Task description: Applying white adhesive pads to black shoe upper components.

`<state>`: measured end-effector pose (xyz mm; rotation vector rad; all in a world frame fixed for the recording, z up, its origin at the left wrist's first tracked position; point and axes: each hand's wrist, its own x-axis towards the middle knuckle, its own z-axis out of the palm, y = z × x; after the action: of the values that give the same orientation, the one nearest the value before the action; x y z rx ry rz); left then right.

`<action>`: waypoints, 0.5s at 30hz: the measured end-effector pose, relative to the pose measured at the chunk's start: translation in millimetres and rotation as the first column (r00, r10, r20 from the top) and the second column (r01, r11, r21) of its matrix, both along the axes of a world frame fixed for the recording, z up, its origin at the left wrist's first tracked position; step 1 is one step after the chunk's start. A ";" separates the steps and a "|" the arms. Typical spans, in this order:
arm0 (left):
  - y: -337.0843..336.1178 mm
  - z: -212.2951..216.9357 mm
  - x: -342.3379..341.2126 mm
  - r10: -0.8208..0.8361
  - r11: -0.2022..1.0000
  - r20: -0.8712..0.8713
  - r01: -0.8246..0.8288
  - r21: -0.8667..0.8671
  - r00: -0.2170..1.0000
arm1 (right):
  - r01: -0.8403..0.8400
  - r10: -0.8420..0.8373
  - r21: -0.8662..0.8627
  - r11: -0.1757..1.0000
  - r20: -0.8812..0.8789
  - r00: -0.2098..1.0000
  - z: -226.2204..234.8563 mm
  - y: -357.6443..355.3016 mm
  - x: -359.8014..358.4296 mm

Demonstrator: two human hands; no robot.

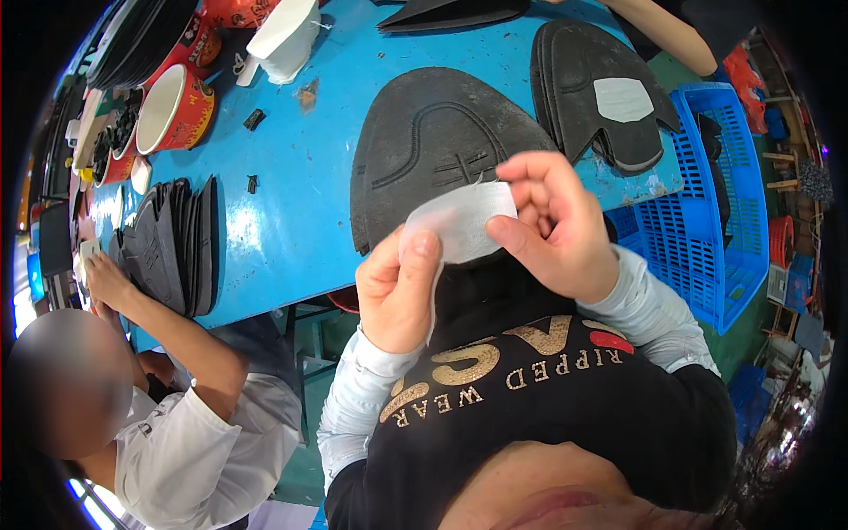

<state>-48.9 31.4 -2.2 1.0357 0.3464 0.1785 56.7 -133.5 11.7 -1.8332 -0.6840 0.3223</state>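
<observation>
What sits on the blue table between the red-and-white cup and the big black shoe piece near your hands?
In the head view, between cup and shoe piece: mostly bare blue table, plus two small black scraps.

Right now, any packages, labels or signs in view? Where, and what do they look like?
White patch: thin, rectangular, pinched between left hand and right hand.
White label: flat, stuck on the dark shoe piece at the table's far right.
Red cups: round printed tubs, white inside, table's far left.
Shirt print: gold and red.
</observation>
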 end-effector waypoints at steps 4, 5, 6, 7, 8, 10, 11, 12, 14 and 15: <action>5.9 4.0 -2.0 -0.094 0.569 0.081 -0.013 0.822 0.992 | 0.115 -0.092 0.150 0.982 -0.153 0.984 -16.4 0.0 -15.3; 9.3 7.6 -2.2 -0.091 0.501 0.078 -0.023 0.865 0.993 | 0.096 -0.093 0.121 0.988 -0.033 0.995 -17.7 -0.3 -14.8; 12.2 11.5 -1.4 -0.085 0.438 0.071 -0.027 0.898 0.994 | 0.083 -0.099 0.135 0.987 0.118 0.988 -17.8 -1.3 -12.3; 14.1 13.7 2.9 -0.066 0.384 0.061 -0.031 0.923 0.996 | 0.086 -0.110 0.142 0.986 0.168 0.980 -18.2 -0.8 -6.7; 15.7 14.8 9.3 -0.033 0.343 0.070 -0.055 0.938 0.997 | 0.135 -0.150 0.082 0.987 0.216 0.965 -17.5 -0.5 -0.4; 20.1 12.2 28.6 0.010 0.348 0.105 -0.102 0.932 0.994 | 0.209 -0.204 0.007 0.978 0.234 0.951 -17.9 3.2 14.9; 20.2 10.3 36.7 0.036 0.321 0.096 -0.103 0.942 0.995 | 0.212 -0.205 -0.001 0.977 0.243 0.948 -18.8 5.7 20.8; 20.0 7.1 44.6 0.081 0.284 0.085 -0.105 0.953 0.993 | 0.212 -0.206 0.002 0.977 0.248 0.947 -20.2 8.2 25.0; 18.5 0.7 53.9 0.092 0.191 0.081 -0.097 0.977 0.992 | 0.250 -0.191 -0.071 0.966 0.458 0.868 -24.7 11.9 29.8; 17.6 -2.0 55.3 0.107 0.089 0.062 -0.072 0.993 0.992 | 0.259 -0.201 -0.064 0.964 0.464 0.863 -27.1 13.0 31.0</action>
<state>6.4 49.0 -4.1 2.4704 0.2815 0.5826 87.7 -120.5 -15.4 -2.1108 -0.7607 -0.2415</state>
